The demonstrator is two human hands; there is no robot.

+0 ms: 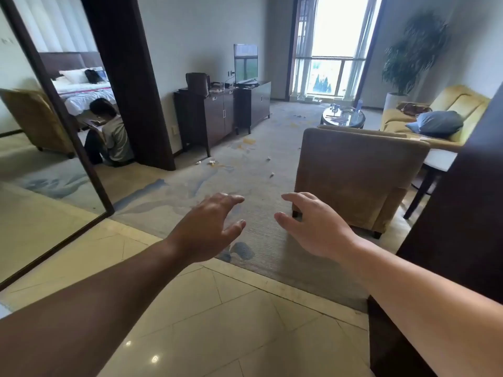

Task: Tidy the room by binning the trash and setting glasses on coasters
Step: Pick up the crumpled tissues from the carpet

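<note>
The left hand [209, 227] and right hand [313, 227] hovered empty, fingers [234, 198] loosely spread; crumpled paper scraps [211, 161] lay on the carpet [258, 131] at twelve o'clock.

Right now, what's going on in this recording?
A person stands on the tiled floor at the edge of a carpeted lounge. The left hand and right hand are held out in front, fingers spread, holding nothing. Small crumpled scraps of trash lie on the carpet ahead, between the dark cabinet and the brown armchair. A round glass table farther back carries small items, too distant to identify.
</note>
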